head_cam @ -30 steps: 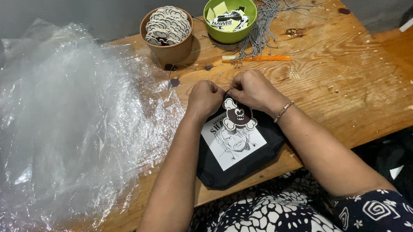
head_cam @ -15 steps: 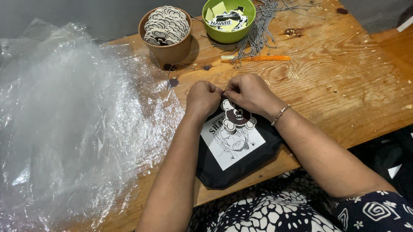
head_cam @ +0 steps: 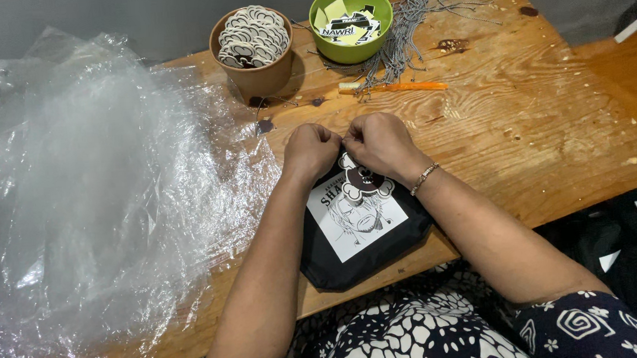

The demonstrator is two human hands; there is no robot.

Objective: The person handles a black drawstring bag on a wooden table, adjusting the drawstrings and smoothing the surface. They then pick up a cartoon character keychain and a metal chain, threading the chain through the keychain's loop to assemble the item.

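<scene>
Left hand (head_cam: 309,148) and right hand (head_cam: 377,142) at frame centre, fingers pinched together over top edge of black pouch (head_cam: 359,232); what they pinch too small to tell. Pouch lies on wooden table (head_cam: 539,126), lower centre. Brown pot (head_cam: 252,43), green bowl (head_cam: 351,21) upper centre; plastic bags (head_cam: 88,195) left.

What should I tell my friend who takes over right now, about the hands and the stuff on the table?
Left hand and right hand: both pinched shut at the top edge of the black pouch, by a round tag.
Pouch lies at the wooden table's near edge.
Brown pot of tags, green bowl of labels, grey cords and orange tool sit behind.
Clear plastic bags lie left.
Done: tag is at the pouch.
Left: whether it is fastened cannot be seen.
</scene>
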